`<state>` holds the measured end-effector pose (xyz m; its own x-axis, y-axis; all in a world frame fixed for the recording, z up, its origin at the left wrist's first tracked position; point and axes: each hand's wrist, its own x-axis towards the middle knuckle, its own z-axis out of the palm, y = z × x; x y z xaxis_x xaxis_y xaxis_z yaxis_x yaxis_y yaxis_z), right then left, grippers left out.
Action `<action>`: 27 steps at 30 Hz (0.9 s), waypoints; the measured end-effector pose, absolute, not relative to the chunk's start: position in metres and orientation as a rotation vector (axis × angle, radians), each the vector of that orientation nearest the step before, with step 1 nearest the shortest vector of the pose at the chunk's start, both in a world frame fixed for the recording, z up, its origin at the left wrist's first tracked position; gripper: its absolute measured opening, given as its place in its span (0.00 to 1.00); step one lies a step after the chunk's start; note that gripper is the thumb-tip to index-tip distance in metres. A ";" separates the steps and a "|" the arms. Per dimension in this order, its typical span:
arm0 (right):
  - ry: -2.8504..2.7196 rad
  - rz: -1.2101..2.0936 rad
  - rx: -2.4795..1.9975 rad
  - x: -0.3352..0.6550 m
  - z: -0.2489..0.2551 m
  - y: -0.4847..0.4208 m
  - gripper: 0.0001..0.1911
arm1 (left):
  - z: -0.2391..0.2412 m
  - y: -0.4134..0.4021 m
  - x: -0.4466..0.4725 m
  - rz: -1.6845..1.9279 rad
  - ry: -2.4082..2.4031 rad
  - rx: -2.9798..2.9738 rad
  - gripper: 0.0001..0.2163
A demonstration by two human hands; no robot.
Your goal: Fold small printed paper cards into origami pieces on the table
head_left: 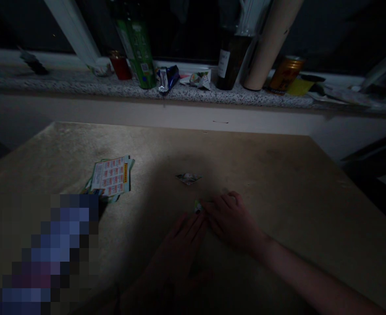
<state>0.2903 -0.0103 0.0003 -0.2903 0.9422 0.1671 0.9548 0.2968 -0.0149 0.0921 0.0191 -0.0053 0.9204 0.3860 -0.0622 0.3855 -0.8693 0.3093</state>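
Note:
A small piece of printed paper lies on the table under my fingertips, mostly covered, with a green and white corner showing. My left hand rests flat in shadow, fingers stretched forward to the near edge of the paper. From the right, my right hand bends its fingers down onto the same paper, closed at its side. Just beyond them sits a folded paper piece, pointed at both ends, touched by neither hand.
Left on the table is a stack of printed cards; a pixelated blue shape lies nearer. Along the granite sill stand a green container, dark bottle, cardboard tube, orange can and crumpled wrappers.

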 end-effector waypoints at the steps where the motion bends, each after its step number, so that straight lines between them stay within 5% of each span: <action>1: -2.416 -0.139 -1.776 0.290 0.000 -0.012 0.22 | -0.006 0.019 0.092 0.001 0.567 2.767 0.39; 18: -2.496 -0.253 -1.651 0.302 -0.003 -0.048 0.26 | -0.019 0.024 0.091 -0.004 0.495 2.762 0.40; 27: -2.381 -0.280 -1.587 0.294 -0.010 -0.052 0.18 | -0.012 0.020 0.093 -0.008 0.542 2.752 0.41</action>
<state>0.2940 -0.0520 -0.0098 -0.3662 0.8726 0.3232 0.9237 0.3828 0.0131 0.0925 0.0204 -0.0118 0.9275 0.3673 -0.0696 0.3693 -0.8713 0.3231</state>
